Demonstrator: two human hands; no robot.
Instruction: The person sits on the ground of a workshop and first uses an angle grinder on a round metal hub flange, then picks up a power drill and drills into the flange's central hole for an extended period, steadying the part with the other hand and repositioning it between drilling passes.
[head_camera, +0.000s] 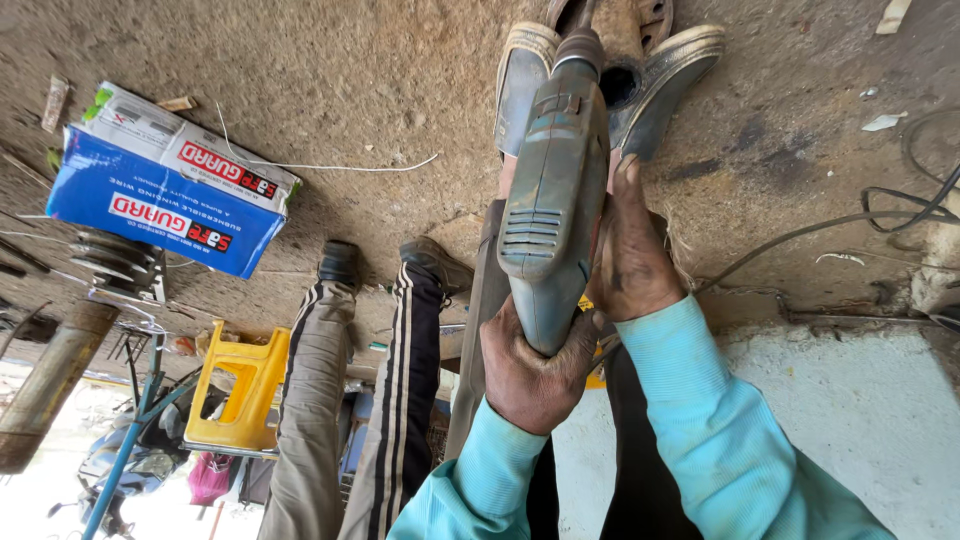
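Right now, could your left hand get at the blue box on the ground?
Probably not: the left hand grips the drill by its handle, and the blue box lies far off to its side.

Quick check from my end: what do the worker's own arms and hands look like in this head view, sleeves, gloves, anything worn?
Both arms wear long light turquoise sleeves of soft knit cloth, with plain cuffs ending at the wrists. The left hand and right hand are bare: no gloves, and no rings or watch in view. Both are smudged with dark grime.
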